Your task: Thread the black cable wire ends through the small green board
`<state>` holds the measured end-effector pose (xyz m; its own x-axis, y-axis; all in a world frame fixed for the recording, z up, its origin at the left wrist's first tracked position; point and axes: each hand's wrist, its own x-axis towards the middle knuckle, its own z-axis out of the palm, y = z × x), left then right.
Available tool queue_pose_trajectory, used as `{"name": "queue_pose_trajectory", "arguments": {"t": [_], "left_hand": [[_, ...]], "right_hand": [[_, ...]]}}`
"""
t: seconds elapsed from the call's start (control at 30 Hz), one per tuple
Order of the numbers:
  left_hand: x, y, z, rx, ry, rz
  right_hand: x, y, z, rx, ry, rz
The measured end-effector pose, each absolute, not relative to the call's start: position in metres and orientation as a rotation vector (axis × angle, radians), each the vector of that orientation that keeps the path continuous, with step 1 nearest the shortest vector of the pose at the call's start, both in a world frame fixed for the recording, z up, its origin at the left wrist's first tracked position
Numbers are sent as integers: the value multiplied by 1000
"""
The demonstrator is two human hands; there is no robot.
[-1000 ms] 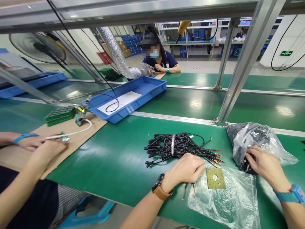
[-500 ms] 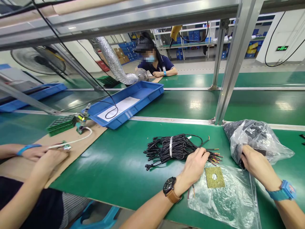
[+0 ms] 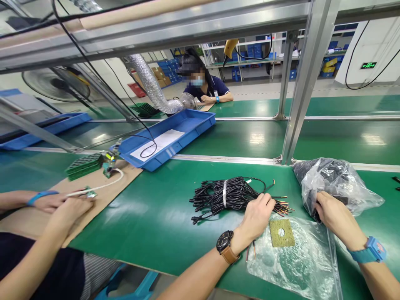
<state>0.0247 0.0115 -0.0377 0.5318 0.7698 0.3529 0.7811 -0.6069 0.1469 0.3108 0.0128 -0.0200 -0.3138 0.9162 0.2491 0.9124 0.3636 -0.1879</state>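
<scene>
A flat clear bag (image 3: 300, 271) lies at the green tabletop's (image 3: 156, 221) near edge; toward the far edge, a filled bag (image 3: 334, 177) has dark pieces (image 3: 335, 171) left inside. Left of it, the cable bundle (image 3: 237, 193) is still banded. The left hand (image 3: 258, 214), fingers curled, meets its wire ends (image 3: 283, 205); the right hand's (image 3: 337, 212) fingertips disappear at the filled bag; neither grip is clear. A square sponge (image 3: 276, 238) tops the flat bag.

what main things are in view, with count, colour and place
cable bundle: one, black, bench middle
stuffed bag: one, clear, right
flat bag: one, clear, near edge
holed pad: one, olive, on flat bag
centre tray: one, blue, behind cable bundle
paper: one, white, in centre tray
cardboard: one, brown, left
co-worker: one, navy shirt, across
neighbour's hands: two, blue wristband, left
left hand: one, brown watch strap, at cable bundle
right hand: one, blue wristband, at stuffed bag
</scene>
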Motion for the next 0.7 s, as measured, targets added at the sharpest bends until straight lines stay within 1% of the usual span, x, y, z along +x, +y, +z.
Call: {"name": "queue_pose_trajectory", "arguments": {"t": [0.17, 0.33, 0.4, 0.5, 0.6, 0.7], "left_hand": [[22, 9, -30, -2779, -1304, -720], [15, 5, -18, -2902, -1171, -969], [12, 3, -15, -2990, -1093, -1009], [8, 1, -16, -3120, -986, -904], [6, -1, -18, -3138, -962, -733], [6, -2, -19, -3089, -1023, -570]], "right_hand": [[309, 12, -15, -1604, -2308, 83], [304, 11, -6, -1642, -2228, 42], [303, 8, 1, -1661, -2184, 32], [302, 1, 15, -1610, -2132, 7], [298, -8, 27, -1432, -2095, 2], [289, -13, 28, -1208, -2157, 116]]}}
